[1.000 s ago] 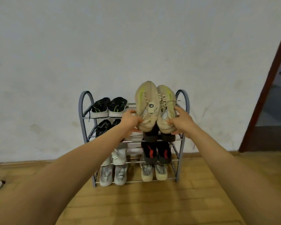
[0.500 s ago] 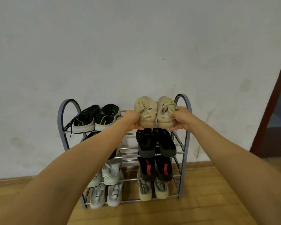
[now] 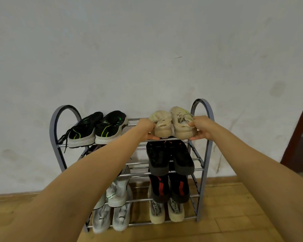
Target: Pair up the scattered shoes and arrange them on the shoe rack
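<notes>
At centre right of the frame, the left hand [image 3: 147, 127] and right hand [image 3: 200, 125] each close their grip on one beige shoe [image 3: 162, 124], seating both side by side on the shoe rack [image 3: 202, 154] top shelf as a pair.

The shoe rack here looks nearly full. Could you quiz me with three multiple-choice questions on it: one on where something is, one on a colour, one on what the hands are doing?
1. Where do the beige shoes sit on the shoe rack?
A. top shelf, right side
B. bottom shelf, left side
C. on the floor

2. What colour are the accents on the black sneakers on the top shelf?
A. red
B. green
C. blue

3. What are the hands doing?
A. hanging free
B. each holding a beige shoe
C. tying laces

Answers: 1 A, the pair rests at the right of the top rails. 2 B, green stripes show on both. 3 B, the left hand and right hand each grip one.
</notes>
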Action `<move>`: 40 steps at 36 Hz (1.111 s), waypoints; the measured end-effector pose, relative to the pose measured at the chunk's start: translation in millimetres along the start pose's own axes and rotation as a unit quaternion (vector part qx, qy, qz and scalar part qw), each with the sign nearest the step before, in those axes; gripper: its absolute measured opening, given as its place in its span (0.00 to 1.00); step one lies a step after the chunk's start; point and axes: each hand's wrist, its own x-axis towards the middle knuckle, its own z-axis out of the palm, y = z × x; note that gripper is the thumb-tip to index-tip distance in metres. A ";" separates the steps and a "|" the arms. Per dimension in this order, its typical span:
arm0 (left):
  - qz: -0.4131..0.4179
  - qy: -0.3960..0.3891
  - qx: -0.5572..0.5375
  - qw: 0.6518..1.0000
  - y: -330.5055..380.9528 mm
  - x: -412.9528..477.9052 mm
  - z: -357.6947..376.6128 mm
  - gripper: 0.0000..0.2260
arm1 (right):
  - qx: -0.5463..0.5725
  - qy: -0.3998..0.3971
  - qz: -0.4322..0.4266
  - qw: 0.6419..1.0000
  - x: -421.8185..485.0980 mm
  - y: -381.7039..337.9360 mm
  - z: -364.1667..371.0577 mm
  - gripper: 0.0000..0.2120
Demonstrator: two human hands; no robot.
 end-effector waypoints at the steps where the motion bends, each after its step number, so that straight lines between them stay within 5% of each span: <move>1: 0.000 0.001 0.004 1.000 -2.7 2.0 -1.0 0.05 | -0.001 0.000 -0.001 1.000 0.9 1.4 -0.8 0.19; 7: 0.013 0.007 0.033 0.999 -14.4 13.8 -5.2 0.14 | -0.012 -0.009 -0.022 1.000 6.1 8.6 -0.8 0.16; 16: 0.062 0.015 0.085 0.994 -27.8 18.9 3.2 0.24 | -0.248 0.096 -0.098 0.959 14.9 11.7 8.9 0.16; 40: 0.067 -0.002 0.132 0.989 -38.3 4.6 -7.7 0.17 | -0.277 0.084 -0.159 0.944 -27.2 15.5 20.9 0.16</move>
